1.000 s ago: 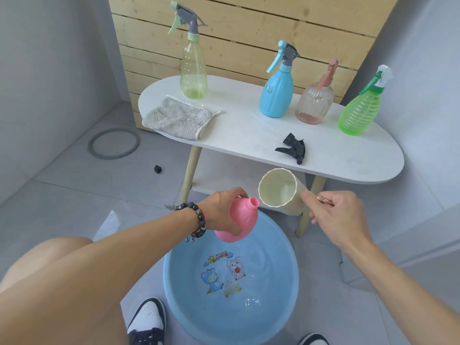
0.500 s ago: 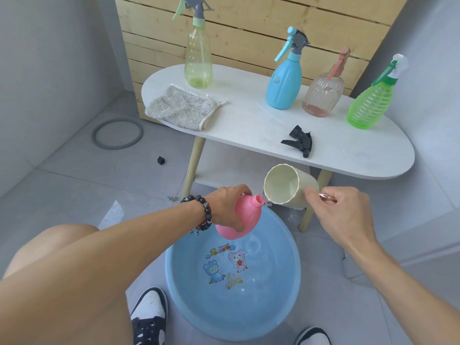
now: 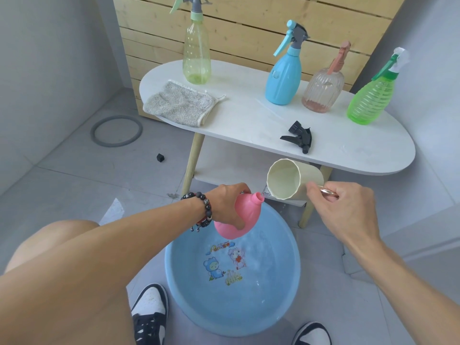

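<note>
1. Grey floor tiles and a slatted wooden panel frame a white table (image 3: 249, 120). A blue basin (image 3: 273, 295) holding water sits on the floor on the near side of it.
2. Left hand (image 3: 224, 205): the fingers are wrapped round the body of a pink bottle (image 3: 239, 217), which it holds above the far rim of the basin.
3. Right hand (image 3: 348, 207): finger and thumb pinch the metal handle (image 3: 328, 192) of a cream cup (image 3: 291, 180), holding it right of the bottle and under the table's near edge.
4. The coming move turns on one relation. The bottle's long axis tilts up and to the right, so its open neck sits just below the cup's lower lip. The cup lies almost on its side with its mouth facing left.
5. The left hand is the nearer one to that meeting point, so small corrections probably fall to it.
6. Hard to make out: a glint at the cup's lip may be water, but I cannot tell whether any is running. The left palm hides much of the bottle.
7. Farther off, a black trigger head (image 3: 298, 138) lies on the table.
</note>
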Motion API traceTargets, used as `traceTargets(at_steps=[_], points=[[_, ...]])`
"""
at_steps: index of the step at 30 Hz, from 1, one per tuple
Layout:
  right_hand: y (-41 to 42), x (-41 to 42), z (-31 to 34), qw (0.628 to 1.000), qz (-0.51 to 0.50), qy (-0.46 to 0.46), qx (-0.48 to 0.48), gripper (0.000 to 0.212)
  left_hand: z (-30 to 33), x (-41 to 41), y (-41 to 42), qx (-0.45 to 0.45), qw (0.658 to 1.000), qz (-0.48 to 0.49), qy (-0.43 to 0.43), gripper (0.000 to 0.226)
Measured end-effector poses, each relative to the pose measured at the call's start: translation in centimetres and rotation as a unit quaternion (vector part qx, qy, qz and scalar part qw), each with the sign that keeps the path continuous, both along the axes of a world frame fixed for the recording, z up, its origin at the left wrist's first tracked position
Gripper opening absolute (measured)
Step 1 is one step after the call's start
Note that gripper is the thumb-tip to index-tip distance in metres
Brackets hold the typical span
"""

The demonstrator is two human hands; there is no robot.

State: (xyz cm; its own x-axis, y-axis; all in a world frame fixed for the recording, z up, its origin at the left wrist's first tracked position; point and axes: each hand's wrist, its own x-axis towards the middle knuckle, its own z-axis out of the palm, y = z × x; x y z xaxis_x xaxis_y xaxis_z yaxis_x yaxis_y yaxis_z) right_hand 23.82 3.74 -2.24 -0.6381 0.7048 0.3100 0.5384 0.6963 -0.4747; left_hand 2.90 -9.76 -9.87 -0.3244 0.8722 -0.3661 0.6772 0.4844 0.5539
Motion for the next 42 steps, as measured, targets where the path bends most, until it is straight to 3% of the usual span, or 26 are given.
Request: traceTargets(at_steps=[21,35,42], points=[[0.4,-0.1,-1.2,0.984,0.046,0.032,0.167,0.055,0.2,0.1,-0.1,-0.005,1.000,-0.010,-0.001,0.081],[0.7,-0.2,-2.2,0.951,0.090,0.104,0.276,0.044,0.5,0.2,-0.2,0.019,1.000,-0.003,-0.008,0.079],[1.1,0.0,-2.8,0.915,0.111,0.084,0.379,0.038,0.6,0.1,-0.1,0.020,1.000,-0.015,-0.011,0.080]])
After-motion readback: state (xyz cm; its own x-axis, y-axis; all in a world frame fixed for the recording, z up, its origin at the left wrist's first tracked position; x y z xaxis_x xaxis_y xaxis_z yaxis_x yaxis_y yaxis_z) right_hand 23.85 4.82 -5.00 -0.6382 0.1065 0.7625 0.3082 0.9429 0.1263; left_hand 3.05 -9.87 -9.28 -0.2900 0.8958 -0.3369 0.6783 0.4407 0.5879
